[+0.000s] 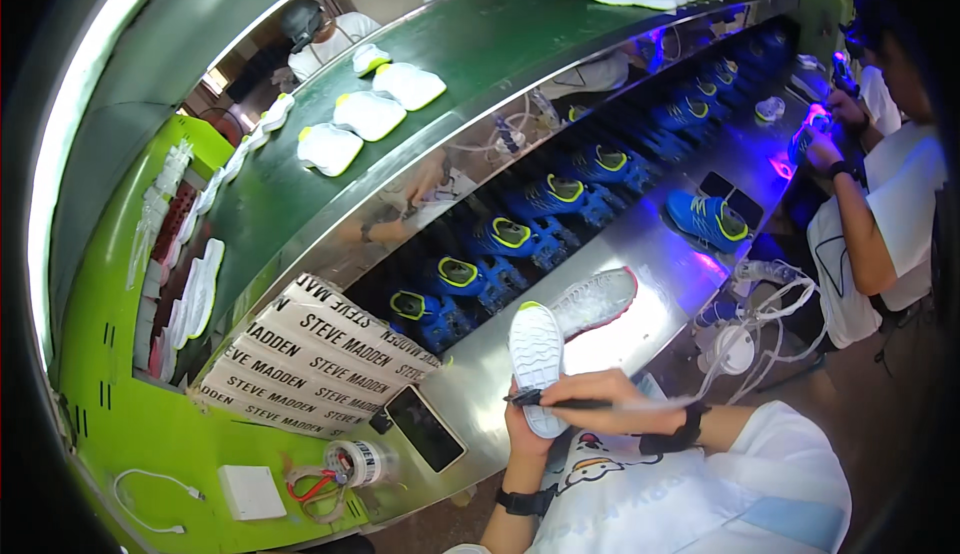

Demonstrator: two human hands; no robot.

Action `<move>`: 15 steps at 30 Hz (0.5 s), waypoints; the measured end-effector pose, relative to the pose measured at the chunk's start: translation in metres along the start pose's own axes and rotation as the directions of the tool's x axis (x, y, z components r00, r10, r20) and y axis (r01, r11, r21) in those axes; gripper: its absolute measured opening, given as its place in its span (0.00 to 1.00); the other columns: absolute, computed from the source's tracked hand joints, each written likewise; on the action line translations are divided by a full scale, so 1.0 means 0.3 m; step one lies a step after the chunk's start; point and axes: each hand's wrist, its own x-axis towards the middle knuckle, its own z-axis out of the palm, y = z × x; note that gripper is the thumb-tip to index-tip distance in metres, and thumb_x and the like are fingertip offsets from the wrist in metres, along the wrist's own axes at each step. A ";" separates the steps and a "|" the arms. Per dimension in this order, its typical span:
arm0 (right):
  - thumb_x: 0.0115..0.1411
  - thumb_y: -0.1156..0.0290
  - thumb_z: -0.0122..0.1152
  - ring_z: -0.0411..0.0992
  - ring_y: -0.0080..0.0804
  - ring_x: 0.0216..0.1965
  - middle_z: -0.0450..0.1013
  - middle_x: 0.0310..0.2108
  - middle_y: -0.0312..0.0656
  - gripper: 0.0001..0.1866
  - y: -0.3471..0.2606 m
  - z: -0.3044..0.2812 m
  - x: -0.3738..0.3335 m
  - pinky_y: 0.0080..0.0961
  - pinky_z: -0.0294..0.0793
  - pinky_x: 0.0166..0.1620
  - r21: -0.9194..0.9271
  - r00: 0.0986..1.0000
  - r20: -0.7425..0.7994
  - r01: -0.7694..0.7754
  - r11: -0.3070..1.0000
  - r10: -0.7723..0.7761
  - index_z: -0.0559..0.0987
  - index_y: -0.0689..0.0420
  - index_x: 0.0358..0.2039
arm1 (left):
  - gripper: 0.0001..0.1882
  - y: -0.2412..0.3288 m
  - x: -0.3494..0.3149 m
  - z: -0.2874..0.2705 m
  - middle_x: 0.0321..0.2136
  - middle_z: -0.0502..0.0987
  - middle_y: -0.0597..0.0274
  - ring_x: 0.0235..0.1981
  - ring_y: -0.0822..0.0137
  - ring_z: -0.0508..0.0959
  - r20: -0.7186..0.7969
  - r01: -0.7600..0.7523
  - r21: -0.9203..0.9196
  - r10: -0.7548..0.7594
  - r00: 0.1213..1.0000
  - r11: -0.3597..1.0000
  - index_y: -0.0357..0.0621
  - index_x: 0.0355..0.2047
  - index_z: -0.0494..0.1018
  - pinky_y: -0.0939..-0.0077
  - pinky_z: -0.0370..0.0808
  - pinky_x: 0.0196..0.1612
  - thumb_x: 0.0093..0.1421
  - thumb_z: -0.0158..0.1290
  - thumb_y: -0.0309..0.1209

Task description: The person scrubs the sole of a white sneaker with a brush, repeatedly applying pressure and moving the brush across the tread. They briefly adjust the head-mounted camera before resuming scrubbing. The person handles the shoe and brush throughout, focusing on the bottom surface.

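Note:
My left hand (524, 441), near the bottom of the view, is closed around the heel end of a white shoe sole (537, 342) with a pale green edge at its toe. The ridged face of the sole is turned up. Across its lower part lies a slim black pen-like tool (528, 398), pinched in my right hand (598, 402); its tip is at the sole's left edge. The tool's exact kind is too small to make out. Just beyond, a grey-white sole (597, 302) with a red edge lies on the metal ledge (640, 339), close beside the held one.
Blue shoes (505, 234) with yellow-green collars stand in a dark channel. Behind it, a green belt (480, 44) carries white soles (370, 114). A phone (425, 428), tape roll (360, 462) and printed paper stack (310, 359) sit left. A co-worker (880, 184) handles a shoe at right.

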 end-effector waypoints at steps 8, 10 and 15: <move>0.54 0.75 0.60 0.74 0.34 0.45 0.77 0.38 0.45 0.10 -0.049 -0.021 0.035 0.27 0.62 0.59 0.139 0.976 0.160 -0.168 0.976 0.146 0.80 0.60 0.38 | 0.29 0.036 0.050 0.043 0.47 0.71 0.51 0.45 0.55 0.72 0.093 0.028 -0.242 -0.005 0.996 0.970 0.46 0.58 0.62 0.61 0.73 0.46 0.63 0.44 0.51; 0.52 0.76 0.61 0.75 0.31 0.43 0.78 0.38 0.43 0.12 -0.030 -0.056 0.086 0.25 0.71 0.50 0.063 0.998 0.019 -0.069 0.996 0.067 0.81 0.59 0.38 | 0.31 0.037 0.050 0.109 0.45 0.72 0.48 0.42 0.54 0.73 -0.110 -0.143 -0.086 0.133 0.985 0.986 0.44 0.58 0.61 0.61 0.73 0.45 0.63 0.43 0.52; 0.52 0.80 0.61 0.76 0.33 0.42 0.78 0.37 0.45 0.12 -0.089 -0.137 0.100 0.26 0.73 0.48 0.065 0.769 0.545 -0.435 0.898 0.333 0.82 0.59 0.39 | 0.27 0.137 0.068 0.073 0.45 0.75 0.44 0.41 0.52 0.78 0.031 0.216 0.201 -0.227 0.973 0.955 0.36 0.56 0.62 0.63 0.76 0.46 0.66 0.40 0.45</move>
